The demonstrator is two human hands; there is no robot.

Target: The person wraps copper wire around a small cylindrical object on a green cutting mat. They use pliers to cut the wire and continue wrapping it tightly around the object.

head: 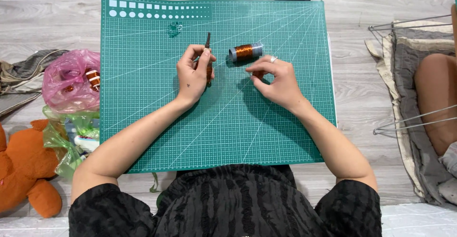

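A green cutting mat point(143, 123) with a white grid lies on a grey wooden floor. My left hand point(193, 77) is closed around a slim pair of pliers point(208, 41) whose dark tip points away from me. Just right of it a spool of copper wire point(245, 52) lies on its side on the mat. My right hand point(276, 80), with a ring on one finger, hovers below the spool with fingertips pinched together; whether a thin wire runs between them I cannot tell. A small tangle of green wire point(174, 28) rests near the mat's far edge.
A pink plastic bag point(66, 77) with more copper spools and a green bag point(71, 137) of supplies sit left of the mat. An orange plush toy point(24, 170) lies at lower left. At right, a grey cushion point(414, 99), wire racks and another person's leg point(435, 99).
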